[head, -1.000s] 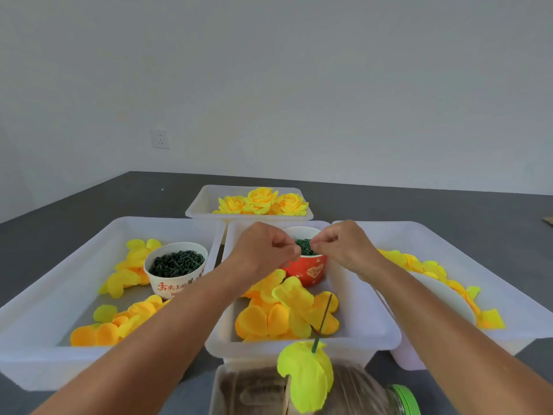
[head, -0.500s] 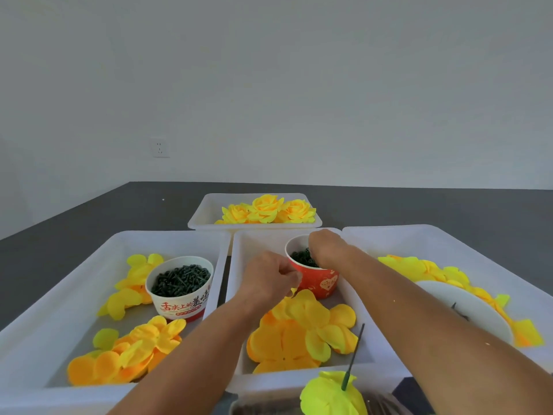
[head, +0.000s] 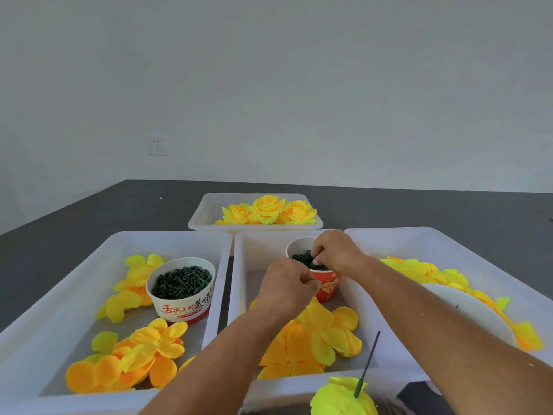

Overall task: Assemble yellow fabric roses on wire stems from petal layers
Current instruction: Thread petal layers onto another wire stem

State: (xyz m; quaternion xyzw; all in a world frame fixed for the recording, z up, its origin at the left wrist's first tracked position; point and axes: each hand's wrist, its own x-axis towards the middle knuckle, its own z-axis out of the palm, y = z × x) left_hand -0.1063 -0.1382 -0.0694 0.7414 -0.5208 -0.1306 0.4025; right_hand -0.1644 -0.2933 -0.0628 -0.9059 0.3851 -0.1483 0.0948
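My right hand (head: 335,253) reaches into a red paper cup (head: 327,287) of small dark green pieces (head: 302,256), its fingertips curled in and pinching among them. Just in front of the cup, my left hand (head: 287,287) hovers with fingers curled; I cannot see anything in it. Loose orange-yellow petal layers (head: 317,339) lie below in the middle white tray (head: 239,280). At the bottom edge a part-built yellow-green rose (head: 341,398) stands with its green wire stem (head: 367,362) pointing up, free of both hands.
A left tray (head: 59,280) holds more petal layers (head: 143,351) and a white cup of green pieces (head: 181,284). Finished yellow roses (head: 266,209) fill the back tray. The right tray (head: 449,238) has yellow petals (head: 431,272) and a white bowl (head: 466,310).
My right hand went from pinching beside the left above the cup to dipping into it. My left hand drew back toward me. The view tilted upward.
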